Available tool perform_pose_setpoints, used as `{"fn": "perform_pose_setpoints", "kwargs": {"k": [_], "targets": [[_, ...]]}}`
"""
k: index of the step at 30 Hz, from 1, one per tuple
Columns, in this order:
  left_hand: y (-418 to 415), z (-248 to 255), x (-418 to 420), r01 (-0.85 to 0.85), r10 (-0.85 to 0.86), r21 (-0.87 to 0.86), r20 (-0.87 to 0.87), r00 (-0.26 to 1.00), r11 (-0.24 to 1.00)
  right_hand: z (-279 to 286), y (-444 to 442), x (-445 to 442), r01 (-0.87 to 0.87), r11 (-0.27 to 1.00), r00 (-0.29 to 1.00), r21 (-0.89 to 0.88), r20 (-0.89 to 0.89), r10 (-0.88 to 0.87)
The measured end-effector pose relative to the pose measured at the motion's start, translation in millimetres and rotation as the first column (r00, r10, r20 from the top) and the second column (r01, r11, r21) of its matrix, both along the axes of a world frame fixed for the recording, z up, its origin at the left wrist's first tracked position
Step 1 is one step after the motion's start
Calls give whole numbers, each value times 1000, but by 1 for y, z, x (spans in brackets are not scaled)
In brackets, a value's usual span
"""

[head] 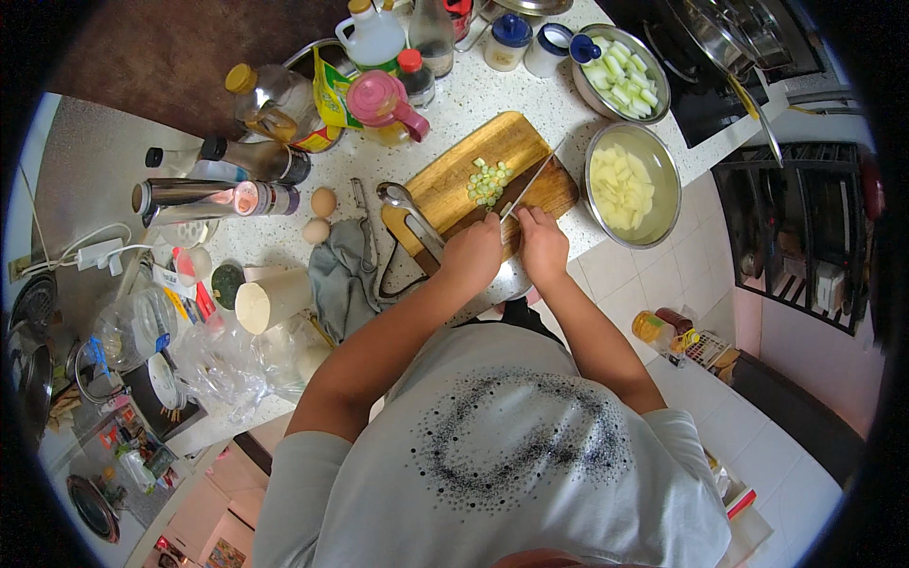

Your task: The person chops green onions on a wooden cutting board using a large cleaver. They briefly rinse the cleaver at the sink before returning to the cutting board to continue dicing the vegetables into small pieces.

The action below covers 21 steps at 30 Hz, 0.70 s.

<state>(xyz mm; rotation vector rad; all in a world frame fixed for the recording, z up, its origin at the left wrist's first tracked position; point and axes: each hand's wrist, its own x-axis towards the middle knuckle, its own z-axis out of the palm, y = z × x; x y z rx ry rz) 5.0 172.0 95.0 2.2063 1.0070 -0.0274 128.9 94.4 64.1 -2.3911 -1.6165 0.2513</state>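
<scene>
A kitchen knife (531, 186) stands edge down on the wooden cutting board (454, 160), its blade slanting away to the upper right. My left hand (474, 250) is closed in a fist at the near end of the blade, around the handle, which it hides. Just right of the blade, my right hand (542, 243) rests with curled fingers on the board. A pale green piece (506, 209) lies by its fingertips; whatever is under those fingers is hidden. Small chopped green pieces (488, 183) sit in a loose pile left of the blade.
A metal spoon-like utensil (412, 206) lies across the board's left edge. Right of the board stand a bowl of sliced potato in water (591, 206) and a bowl of cut green vegetable (584, 89). Two eggs (324, 202), a grey cloth (342, 273) and several bottles (273, 113) are leftward.
</scene>
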Motion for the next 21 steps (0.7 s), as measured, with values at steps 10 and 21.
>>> {"fn": "perform_pose_setpoints", "kwargs": {"k": [10, 21], "targets": [[-2, 0, -8, -115, 117, -30, 84, 990, 993, -12, -5, 2, 36, 992, 996, 120, -81, -27], [-7, 10, -18, 24, -27, 97, 34, 999, 995, -9, 6, 4, 25, 993, 999, 119, -46, -20]]}}
